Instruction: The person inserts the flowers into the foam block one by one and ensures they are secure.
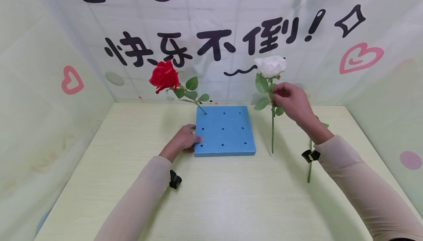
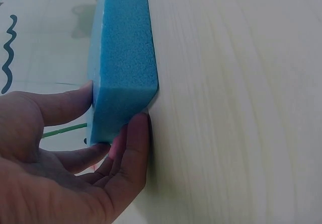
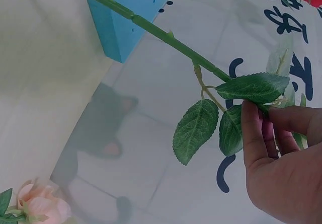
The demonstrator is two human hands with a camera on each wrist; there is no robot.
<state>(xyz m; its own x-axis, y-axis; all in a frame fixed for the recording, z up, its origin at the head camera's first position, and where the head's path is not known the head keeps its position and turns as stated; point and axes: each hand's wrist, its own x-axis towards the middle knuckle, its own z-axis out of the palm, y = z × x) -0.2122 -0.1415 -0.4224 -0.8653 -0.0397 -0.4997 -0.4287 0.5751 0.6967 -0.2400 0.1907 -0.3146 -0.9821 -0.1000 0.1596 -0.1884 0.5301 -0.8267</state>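
A blue foam block [image 1: 232, 136] with rows of small holes lies on the table. My left hand [image 1: 183, 138] grips its left edge, thumb on top; in the left wrist view the fingers [image 2: 137, 143] curl against its side and lower edge. A red rose [image 1: 164, 76] stands tilted to the left, its stem in the block's back left hole. To the right of the block my right hand [image 1: 294, 101] pinches the stem of a white rose [image 1: 270, 66] just below the bloom. That rose is upright, and its green stem [image 3: 166, 38] hangs down beside the block.
Another flower stem [image 1: 309, 171] lies on the table at the right, partly hidden by my right arm. A pale pink rose [image 3: 43, 204] shows low in the right wrist view. Printed cloth walls [image 1: 185, 17] close off the back and both sides.
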